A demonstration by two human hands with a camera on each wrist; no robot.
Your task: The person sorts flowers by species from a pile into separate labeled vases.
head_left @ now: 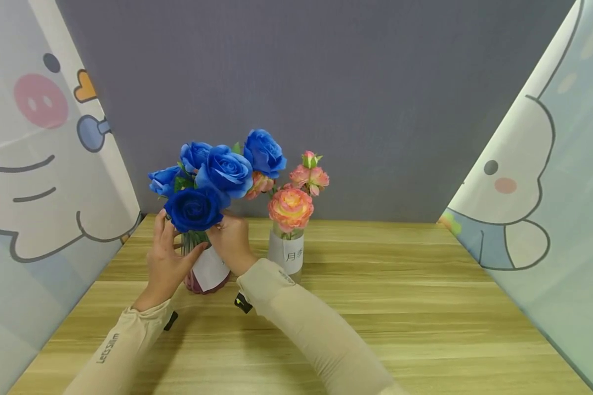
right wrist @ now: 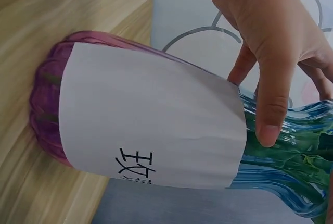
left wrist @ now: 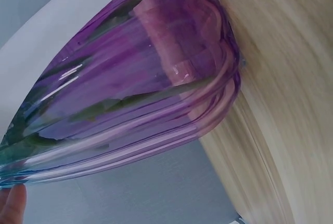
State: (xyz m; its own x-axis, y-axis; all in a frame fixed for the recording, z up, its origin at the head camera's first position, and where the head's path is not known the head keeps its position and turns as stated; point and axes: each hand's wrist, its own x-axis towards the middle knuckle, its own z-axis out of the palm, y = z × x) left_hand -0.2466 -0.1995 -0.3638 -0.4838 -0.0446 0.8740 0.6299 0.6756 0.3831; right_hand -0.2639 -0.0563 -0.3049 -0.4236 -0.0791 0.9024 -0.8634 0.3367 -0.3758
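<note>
A purple and blue ribbed glass vase point(right wrist: 49, 86) with a white paper label point(right wrist: 151, 120) stands on the table, holding blue roses point(head_left: 227, 170). My left hand point(head_left: 168, 260) grips the vase's neck from the left, its thumb across the glass in the right wrist view. On the other side my right hand point(head_left: 233, 241) reaches up to the underside of the lowest blue rose point(head_left: 195, 209). Its fingertips are hidden behind petals, so what they hold does not show. Green stems point(left wrist: 125, 101) show through the purple glass in the left wrist view.
Right of the roses stands a clear vase point(head_left: 277, 249) with a white label and pink-orange flowers point(head_left: 291, 207), close to my right forearm. A grey panel point(head_left: 356, 109) rises behind the wooden table point(head_left: 400, 307). Cartoon-printed sheets point(head_left: 514, 175) flank both sides.
</note>
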